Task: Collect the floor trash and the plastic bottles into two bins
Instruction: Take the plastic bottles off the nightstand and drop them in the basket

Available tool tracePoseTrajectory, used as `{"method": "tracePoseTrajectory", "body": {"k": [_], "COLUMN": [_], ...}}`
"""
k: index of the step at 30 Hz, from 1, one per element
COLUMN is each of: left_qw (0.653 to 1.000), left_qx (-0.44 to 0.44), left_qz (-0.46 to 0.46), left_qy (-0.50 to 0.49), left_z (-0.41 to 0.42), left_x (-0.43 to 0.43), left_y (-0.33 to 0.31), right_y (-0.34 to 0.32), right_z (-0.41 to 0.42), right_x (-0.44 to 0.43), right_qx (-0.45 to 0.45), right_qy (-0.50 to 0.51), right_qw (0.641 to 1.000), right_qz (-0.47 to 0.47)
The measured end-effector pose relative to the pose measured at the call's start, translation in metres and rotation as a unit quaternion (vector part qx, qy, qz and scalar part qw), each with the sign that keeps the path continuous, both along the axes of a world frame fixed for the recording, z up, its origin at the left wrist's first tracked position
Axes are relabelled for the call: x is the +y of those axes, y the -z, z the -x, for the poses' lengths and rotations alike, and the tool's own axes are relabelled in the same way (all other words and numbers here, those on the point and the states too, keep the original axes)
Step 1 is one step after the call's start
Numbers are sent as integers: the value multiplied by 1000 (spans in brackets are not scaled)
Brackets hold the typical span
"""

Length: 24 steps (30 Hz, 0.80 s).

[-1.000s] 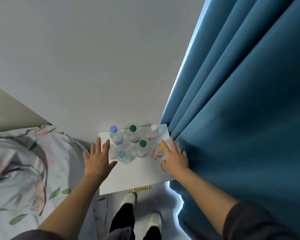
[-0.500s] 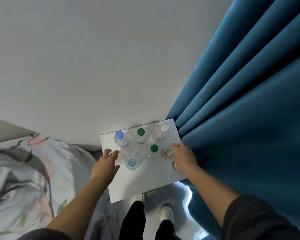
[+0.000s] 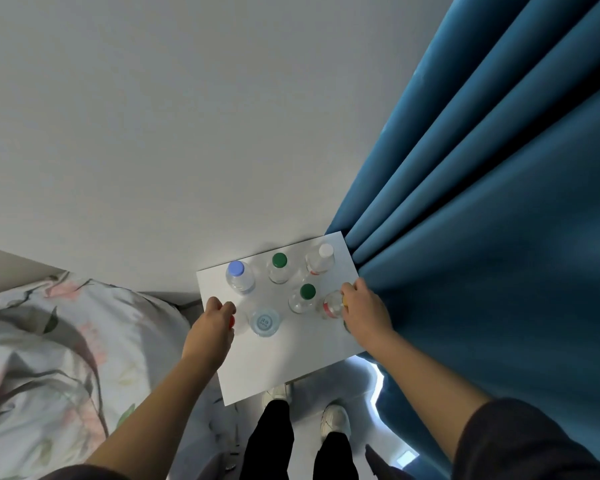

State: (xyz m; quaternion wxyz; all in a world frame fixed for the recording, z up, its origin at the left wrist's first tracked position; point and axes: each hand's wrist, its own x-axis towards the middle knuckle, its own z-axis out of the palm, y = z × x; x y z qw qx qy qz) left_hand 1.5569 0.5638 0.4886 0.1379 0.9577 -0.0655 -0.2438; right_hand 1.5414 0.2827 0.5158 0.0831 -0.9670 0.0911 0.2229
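While other clear plastic bottles (image 3: 279,270) stand upright on the white rectangular surface (image 3: 284,362), the left hand (image 3: 210,325) has its fingers clamped round a red-capped bottle (image 3: 231,322) at nine o'clock and the right hand (image 3: 366,308) likewise round a red-labelled clear bottle (image 3: 330,305) at three o'clock.

A plain pale wall (image 3: 187,133) fills the space ahead of me. A heavy teal curtain (image 3: 499,202) hangs in deep folds on my right, daylight (image 3: 379,379) leaking under its hem onto the pale floor (image 3: 309,389). A small white desk (image 3: 291,362) stands against the wall, and a bed (image 3: 49,341) with floral bedding lies just beside it on my left.
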Motion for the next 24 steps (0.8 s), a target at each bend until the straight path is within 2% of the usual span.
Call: {"method": "tracePoseTrajectory", "body": {"k": [10,18,24], "left_qw": [997,986,975], "left_qx": [-61,-154,-201], "left_qz": [41,61,78], "left_qy": [-5,6,56], "left_z": [3,-15,-13], "left_x": [0,-15,-47], "left_y": [-88,-177,-225], "right_y": [-70,-134,-173], "right_z": [47,68,81], "right_x": [20,13,3], "right_qx": [-70,-169,-245], "right_qy": [65,153,169], "right_qw": [993,960,934], "right_qz": [-74,-165,-199]}}
